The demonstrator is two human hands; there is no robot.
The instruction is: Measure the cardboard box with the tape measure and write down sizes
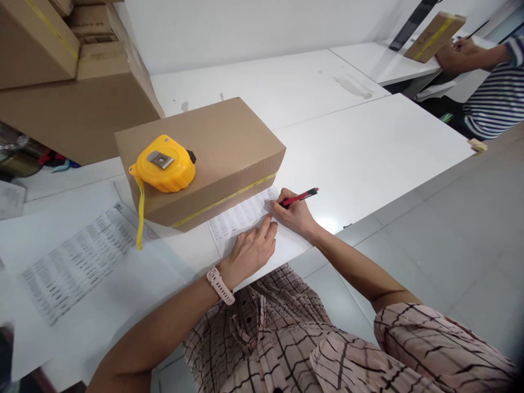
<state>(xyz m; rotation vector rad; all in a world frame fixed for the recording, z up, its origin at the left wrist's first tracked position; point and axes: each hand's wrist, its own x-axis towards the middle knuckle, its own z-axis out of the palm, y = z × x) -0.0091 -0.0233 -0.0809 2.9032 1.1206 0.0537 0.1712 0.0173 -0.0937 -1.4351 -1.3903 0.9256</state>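
Note:
My right hand [293,214] is closed on a red and black pen [299,197], its tip on a printed sheet [241,216] of small text. Flat on the same sheet lies my left hand [250,251], fingers stretched out, a pink watch on its wrist. The sheet runs under a long cardboard box [221,147] sealed with yellow tape. A yellow tape measure [166,164] rests on top of the box, its strap hanging over the front edge.
Larger cardboard boxes [77,82] are stacked at the back left. More printed sheets [77,262] lie on the white table [360,147] at left. At the far right another person in a striped top [497,98] holds a box [434,36].

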